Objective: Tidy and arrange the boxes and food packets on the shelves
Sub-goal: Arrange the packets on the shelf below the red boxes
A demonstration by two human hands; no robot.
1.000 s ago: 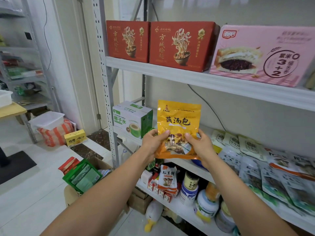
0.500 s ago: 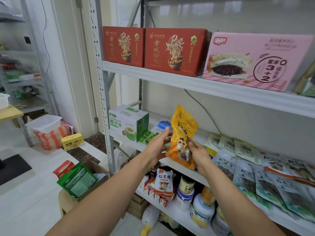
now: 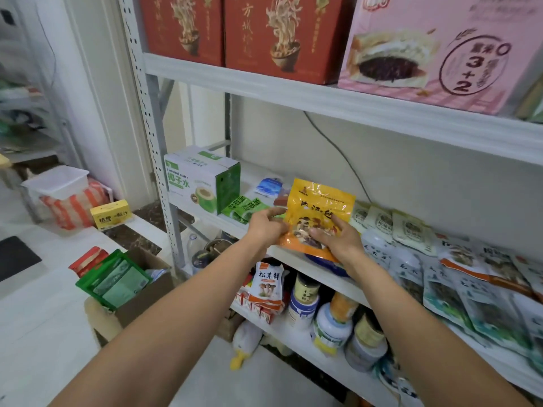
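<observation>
Left hand (image 3: pixel 266 228) and right hand (image 3: pixel 338 237) fingers pinch the orange packet (image 3: pixel 320 202), long axis upright.

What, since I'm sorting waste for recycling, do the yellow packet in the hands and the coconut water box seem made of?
Yellow packet: likely glossy plastic film, perhaps laminated; white glare streaks and soft crinkles run across its top. Coconut water box: apparently printed cardboard with a smooth, low-sheen finish; crisp folded edges and a flap seam on top.
</observation>
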